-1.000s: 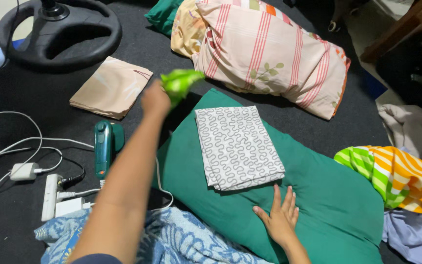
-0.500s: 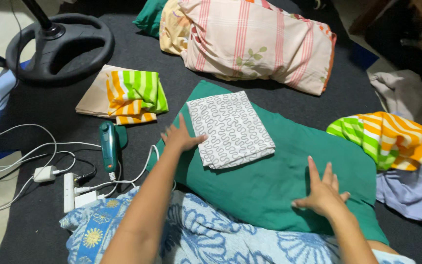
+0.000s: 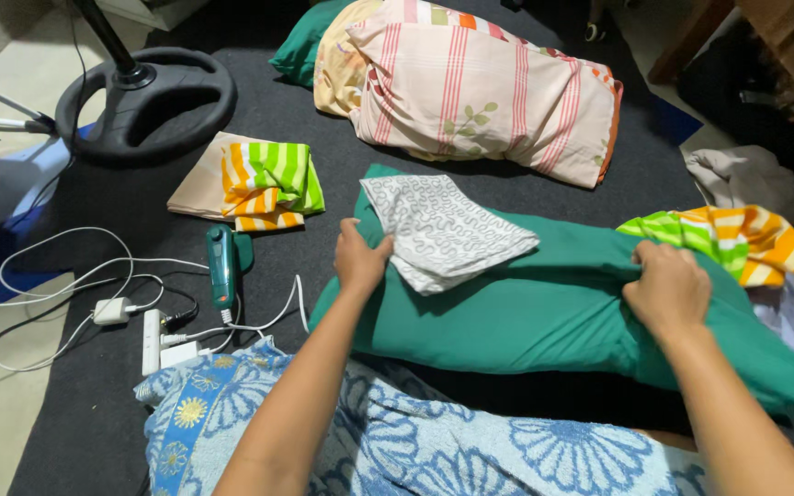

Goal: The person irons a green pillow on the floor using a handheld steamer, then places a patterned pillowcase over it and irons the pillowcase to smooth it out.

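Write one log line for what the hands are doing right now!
left hand: grips green pillow edge | right hand: grips same pillow | patterned folded cloth: on pillow, tilted

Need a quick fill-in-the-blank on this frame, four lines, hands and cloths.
1. Both hands, left hand and right hand, grip the ____ pillow.
2. The folded grey-patterned cloth lies on the ____.
3. The striped folded cloth lies on a ____ folded cloth.
4. The green handheld iron lies to the person's ____.

Missing: green; pillow; beige; left

left hand [image 3: 360,262] clenched, right hand [image 3: 669,289] clenched, arms outstretched
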